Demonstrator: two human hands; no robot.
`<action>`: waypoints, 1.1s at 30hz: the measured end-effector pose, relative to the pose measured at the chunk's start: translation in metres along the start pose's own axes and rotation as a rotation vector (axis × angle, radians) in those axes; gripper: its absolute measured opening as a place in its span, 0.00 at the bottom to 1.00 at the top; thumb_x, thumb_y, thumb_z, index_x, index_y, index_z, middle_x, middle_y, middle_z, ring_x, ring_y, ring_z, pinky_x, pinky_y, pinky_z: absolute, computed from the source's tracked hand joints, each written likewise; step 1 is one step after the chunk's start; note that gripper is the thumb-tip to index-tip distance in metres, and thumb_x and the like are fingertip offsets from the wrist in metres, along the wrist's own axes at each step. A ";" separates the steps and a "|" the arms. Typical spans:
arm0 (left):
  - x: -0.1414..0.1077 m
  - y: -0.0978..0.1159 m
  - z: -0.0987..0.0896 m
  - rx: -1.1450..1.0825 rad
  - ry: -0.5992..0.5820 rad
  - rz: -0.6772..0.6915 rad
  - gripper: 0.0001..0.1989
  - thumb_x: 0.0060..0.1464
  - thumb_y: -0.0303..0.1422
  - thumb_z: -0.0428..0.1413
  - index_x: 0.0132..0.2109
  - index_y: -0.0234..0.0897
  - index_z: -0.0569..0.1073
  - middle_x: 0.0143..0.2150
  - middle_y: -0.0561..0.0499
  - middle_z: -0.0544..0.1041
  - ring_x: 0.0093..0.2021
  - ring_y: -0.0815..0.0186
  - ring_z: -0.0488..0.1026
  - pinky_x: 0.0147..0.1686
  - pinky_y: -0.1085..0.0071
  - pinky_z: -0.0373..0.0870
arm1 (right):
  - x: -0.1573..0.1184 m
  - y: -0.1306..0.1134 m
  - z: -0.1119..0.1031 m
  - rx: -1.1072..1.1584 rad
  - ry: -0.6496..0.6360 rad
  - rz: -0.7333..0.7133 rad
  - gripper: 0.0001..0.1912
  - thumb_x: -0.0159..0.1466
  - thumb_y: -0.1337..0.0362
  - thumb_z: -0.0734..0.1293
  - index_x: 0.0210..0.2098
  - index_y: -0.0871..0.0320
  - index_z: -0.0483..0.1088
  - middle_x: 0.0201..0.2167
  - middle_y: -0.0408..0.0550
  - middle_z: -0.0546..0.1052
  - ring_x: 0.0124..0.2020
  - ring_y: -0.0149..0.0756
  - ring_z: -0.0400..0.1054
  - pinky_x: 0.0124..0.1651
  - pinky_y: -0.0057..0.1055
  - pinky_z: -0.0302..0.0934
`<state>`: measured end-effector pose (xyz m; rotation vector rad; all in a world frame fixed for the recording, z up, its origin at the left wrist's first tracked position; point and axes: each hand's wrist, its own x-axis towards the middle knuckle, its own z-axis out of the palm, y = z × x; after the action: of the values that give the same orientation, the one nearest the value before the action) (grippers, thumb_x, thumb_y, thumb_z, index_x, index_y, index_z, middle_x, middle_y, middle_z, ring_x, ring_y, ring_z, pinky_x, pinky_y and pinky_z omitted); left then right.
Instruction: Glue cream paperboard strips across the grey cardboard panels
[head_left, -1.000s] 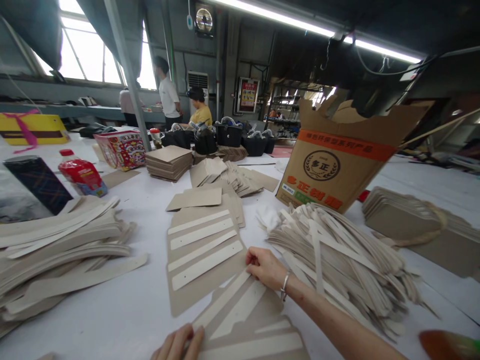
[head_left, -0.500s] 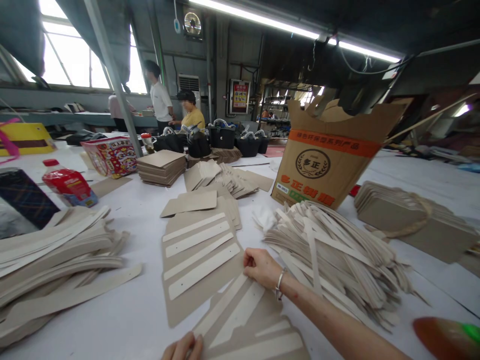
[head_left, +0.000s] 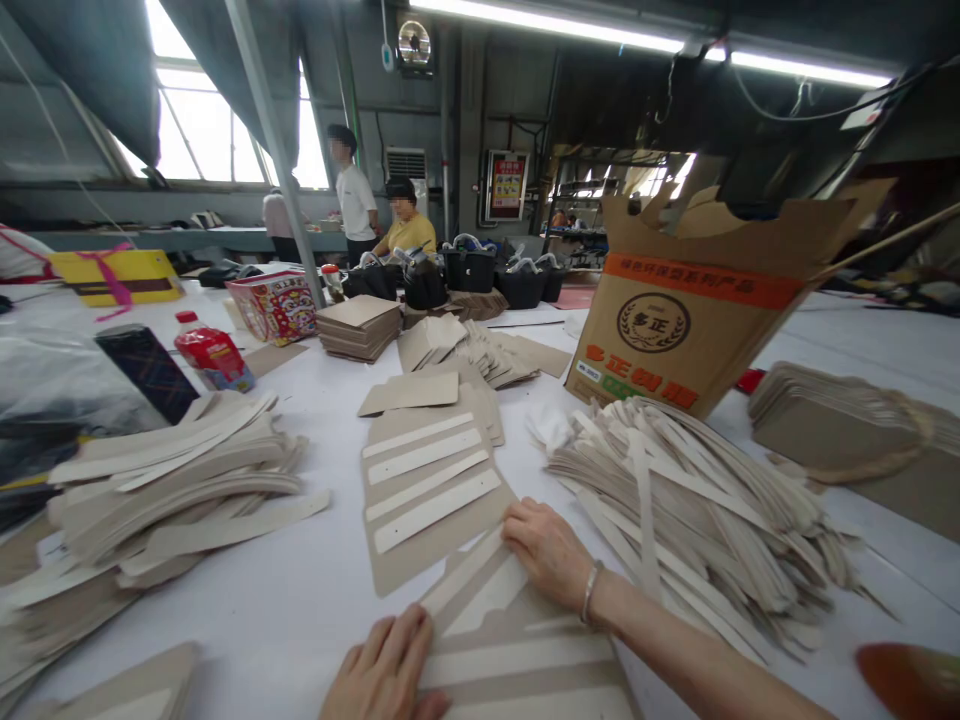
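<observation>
The right hand [head_left: 546,552], fingers bunched, rests its fingertips at the far end of a pale strip [head_left: 466,572], which lies on a grey-brown board [head_left: 551,607] on the bench [head_left: 292,610]. The left hand [head_left: 386,665] touches its near end, fingers close together (whether either hand pinches it, I cannot tell). A heap of strips [head_left: 697,510] lies to the right.

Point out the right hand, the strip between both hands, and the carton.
Right hand [head_left: 549,552]: head view, back of the hand.
Strip [head_left: 465,573]: head view, middle of its upper face.
Carton [head_left: 651,325]: head view, printed front.
</observation>
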<state>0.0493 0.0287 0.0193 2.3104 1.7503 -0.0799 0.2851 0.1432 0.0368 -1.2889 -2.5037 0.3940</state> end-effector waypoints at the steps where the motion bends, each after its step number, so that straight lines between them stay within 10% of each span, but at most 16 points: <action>1: -0.002 0.006 -0.006 -0.012 0.000 -0.012 0.22 0.51 0.39 0.52 0.55 0.46 0.64 0.57 0.52 0.66 0.54 0.58 0.64 0.47 0.64 0.67 | -0.002 -0.002 -0.002 -0.046 -0.031 -0.023 0.11 0.61 0.67 0.58 0.27 0.57 0.70 0.33 0.47 0.72 0.39 0.35 0.60 0.43 0.33 0.51; 10: -0.015 0.026 -0.027 -0.072 0.070 -0.049 0.19 0.52 0.34 0.49 0.52 0.44 0.65 0.56 0.53 0.66 0.52 0.62 0.62 0.49 0.63 0.61 | -0.030 -0.039 -0.030 0.127 0.040 -0.063 0.11 0.62 0.65 0.59 0.42 0.55 0.70 0.42 0.48 0.73 0.44 0.36 0.62 0.48 0.35 0.52; 19: -0.017 0.025 -0.020 -0.091 0.107 -0.048 0.20 0.50 0.34 0.52 0.51 0.45 0.64 0.55 0.54 0.66 0.51 0.62 0.62 0.48 0.65 0.60 | -0.029 -0.046 0.023 0.173 -0.181 -0.177 0.22 0.63 0.59 0.56 0.55 0.56 0.61 0.58 0.49 0.62 0.60 0.42 0.50 0.61 0.42 0.43; 25: -0.020 0.024 -0.021 -0.110 0.133 -0.032 0.19 0.49 0.35 0.52 0.51 0.45 0.64 0.54 0.54 0.66 0.50 0.62 0.62 0.46 0.65 0.61 | -0.030 -0.029 -0.006 0.538 -0.078 0.109 0.23 0.64 0.54 0.51 0.50 0.59 0.67 0.51 0.49 0.70 0.53 0.37 0.62 0.56 0.35 0.52; 33: -0.022 0.026 -0.033 -0.239 0.106 -0.033 0.19 0.47 0.41 0.54 0.46 0.42 0.65 0.48 0.51 0.67 0.48 0.63 0.63 0.46 0.68 0.58 | -0.106 -0.022 -0.032 0.142 -0.158 0.279 0.23 0.45 0.57 0.71 0.38 0.57 0.67 0.39 0.49 0.69 0.42 0.40 0.62 0.43 0.32 0.56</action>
<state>0.0650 0.0082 0.0594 2.1497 1.7415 0.2376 0.3396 0.0472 0.0601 -1.6082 -2.3691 0.7502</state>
